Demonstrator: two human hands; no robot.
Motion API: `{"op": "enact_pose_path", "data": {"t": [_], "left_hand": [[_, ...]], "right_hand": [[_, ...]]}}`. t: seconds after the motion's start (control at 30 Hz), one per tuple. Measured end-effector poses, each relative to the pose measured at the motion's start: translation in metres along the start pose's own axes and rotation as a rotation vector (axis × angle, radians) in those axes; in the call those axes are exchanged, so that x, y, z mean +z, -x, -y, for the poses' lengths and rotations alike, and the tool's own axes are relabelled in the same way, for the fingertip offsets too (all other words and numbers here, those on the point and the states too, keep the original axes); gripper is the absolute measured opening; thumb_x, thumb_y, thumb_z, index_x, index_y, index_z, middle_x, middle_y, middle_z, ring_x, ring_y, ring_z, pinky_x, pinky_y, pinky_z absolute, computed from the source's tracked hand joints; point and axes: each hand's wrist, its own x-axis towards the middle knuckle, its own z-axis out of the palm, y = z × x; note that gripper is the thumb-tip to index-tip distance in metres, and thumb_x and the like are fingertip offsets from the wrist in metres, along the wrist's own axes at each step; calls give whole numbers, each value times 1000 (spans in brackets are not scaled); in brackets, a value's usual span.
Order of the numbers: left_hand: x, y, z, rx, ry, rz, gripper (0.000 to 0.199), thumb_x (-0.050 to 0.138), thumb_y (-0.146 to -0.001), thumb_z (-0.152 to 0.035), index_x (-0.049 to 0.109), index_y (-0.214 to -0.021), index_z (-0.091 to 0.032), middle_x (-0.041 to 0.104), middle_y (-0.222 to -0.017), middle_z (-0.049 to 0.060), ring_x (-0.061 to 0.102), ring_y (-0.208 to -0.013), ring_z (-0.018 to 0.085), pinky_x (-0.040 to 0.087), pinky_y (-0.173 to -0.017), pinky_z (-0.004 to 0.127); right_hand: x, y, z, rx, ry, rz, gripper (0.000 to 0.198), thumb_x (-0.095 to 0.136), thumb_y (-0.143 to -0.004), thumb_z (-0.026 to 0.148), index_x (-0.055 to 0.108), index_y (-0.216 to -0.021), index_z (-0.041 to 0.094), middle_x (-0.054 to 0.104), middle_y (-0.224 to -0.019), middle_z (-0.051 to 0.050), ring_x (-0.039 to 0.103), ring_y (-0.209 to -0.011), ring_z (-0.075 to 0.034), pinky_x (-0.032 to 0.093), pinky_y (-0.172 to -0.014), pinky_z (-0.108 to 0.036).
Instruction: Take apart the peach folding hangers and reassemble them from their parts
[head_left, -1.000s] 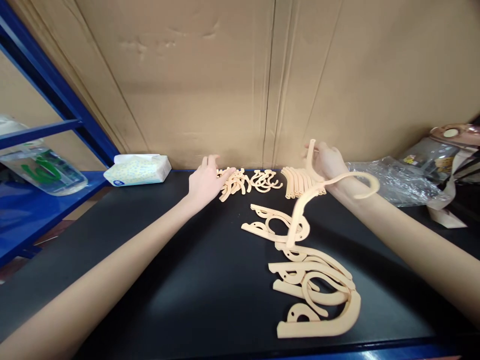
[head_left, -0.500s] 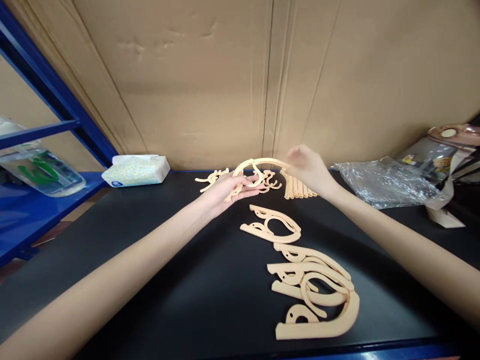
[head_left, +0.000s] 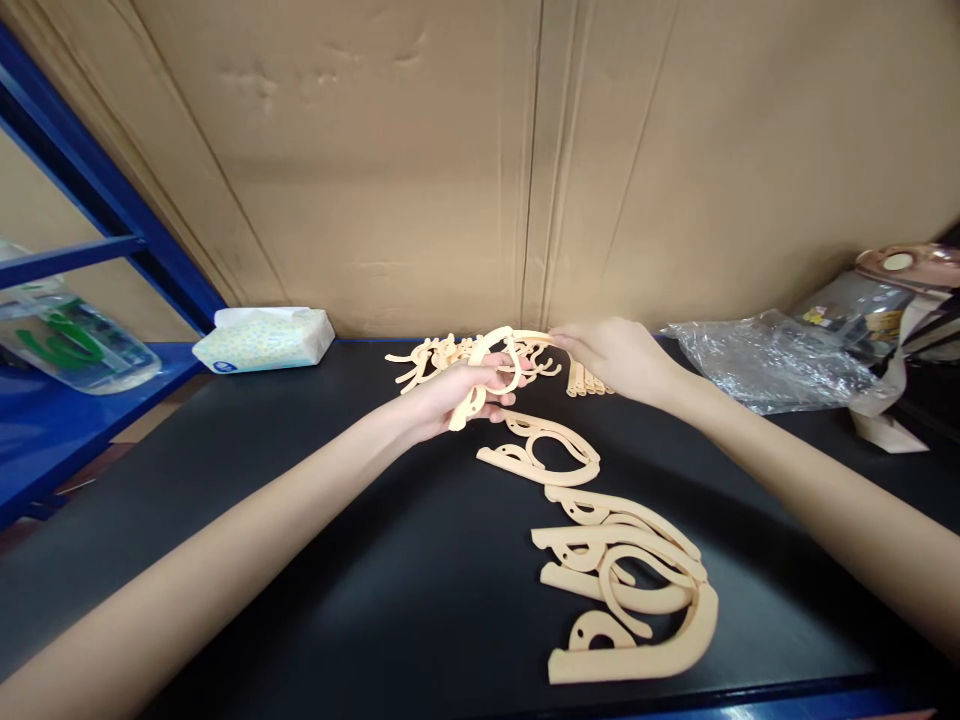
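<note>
A beige folding clothes hanger [head_left: 491, 345] is up off the table between my hands, its curved hook hanging at the middle. My left hand [head_left: 457, 390] is closed around its left arm, thumb on the near side. At the other end, my right hand [head_left: 619, 355] pinches the tip of the right arm. Below them on the black table lie a folded hanger [head_left: 559, 480] and, nearer to me, several overlapping folded ones [head_left: 645, 600]. A pile of small beige hooks [head_left: 409, 370] sits behind my left hand. Loose hanger arms [head_left: 589, 382] lie in a row, partly hidden by my right hand.
A tissue pack [head_left: 266, 340] lies at the back left, near a blue rack [head_left: 161, 275] holding a clear bottle [head_left: 82, 345]. At the back right are a crumpled plastic bag [head_left: 765, 365] and a clear container with a strap [head_left: 892, 375]. Cardboard [head_left: 375, 180] stands behind.
My right hand has moved slightly left and down onto the hanger's right arm. My left hand and the hanger have dropped a little and tilted.
</note>
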Motion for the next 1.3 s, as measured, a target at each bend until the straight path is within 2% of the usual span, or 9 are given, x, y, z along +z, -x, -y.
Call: {"op": "enact_pose_path", "data": {"t": [0.13,0.2,0.3,0.43,0.7,0.9,1.1,1.23,1.3], "left_hand": [[0,-2,6,22,-121,-107,29,53,-63,-2,56,-87,-17,47,-74,-1,45,-53,7,32,-40,16],[2,-4,8,35,-149,-148,26,52,-62,-3,53,-84,-17,46,-73,-2,42,-51,6,28,-38,15],[3,-6,9,66,-148,-195,17,50,-69,-11,50,-85,-17,48,-81,0,41,-51,4,24,-38,14],[2,-9,9,75,-138,-216,18,53,-76,-23,50,-93,-18,51,-87,1,40,-49,3,23,-37,13],[-1,-8,12,59,-126,-224,23,59,-75,-32,51,-92,-18,52,-87,1,40,-48,3,22,-36,13],[0,-8,9,35,-123,-227,30,58,-80,-46,52,-91,-18,51,-85,1,38,-48,3,20,-36,13],[3,-7,10,41,-106,-241,53,54,-76,-70,53,-85,-18,45,-77,-2,29,-44,2,12,-36,14],[6,-10,6,70,-107,-327,46,66,-74,-60,51,-76,-16,46,-69,-3,37,-47,4,24,-38,16],[10,-14,2,101,-108,-373,38,72,-76,-47,50,-74,-16,50,-67,-2,45,-52,6,35,-45,17]], "right_hand": [[-4,-7,-22,170,-92,19,39,33,-95,35,66,-85,18,64,-67,-4,55,-58,-16,35,-56,-27],[0,-11,-38,283,-86,-19,34,34,-93,29,65,-90,15,64,-68,-6,55,-56,-17,35,-54,-28],[10,-14,-60,425,-95,-42,31,38,-86,20,57,-110,11,66,-71,-7,57,-53,-18,39,-53,-28],[21,-13,-73,508,-97,-39,39,47,-81,20,51,-119,10,69,-78,-10,64,-63,-20,45,-58,-28],[29,-15,-77,480,9,9,36,49,-81,24,65,-110,10,70,-101,-16,65,-96,-26,45,-75,-29],[31,-15,-79,489,49,103,34,51,-78,29,71,-102,15,73,-91,-12,68,-88,-27,44,-65,-28],[24,-13,-75,532,30,91,36,55,-77,29,71,-107,14,72,-95,-15,66,-92,-30,45,-69,-32],[13,-12,-51,449,-101,35,38,50,-85,41,70,-106,16,71,-98,-13,64,-91,-26,45,-72,-32],[9,-10,-29,336,-238,80,48,40,-91,53,72,-97,18,72,-87,-8,65,-80,-19,46,-68,-28]]}}
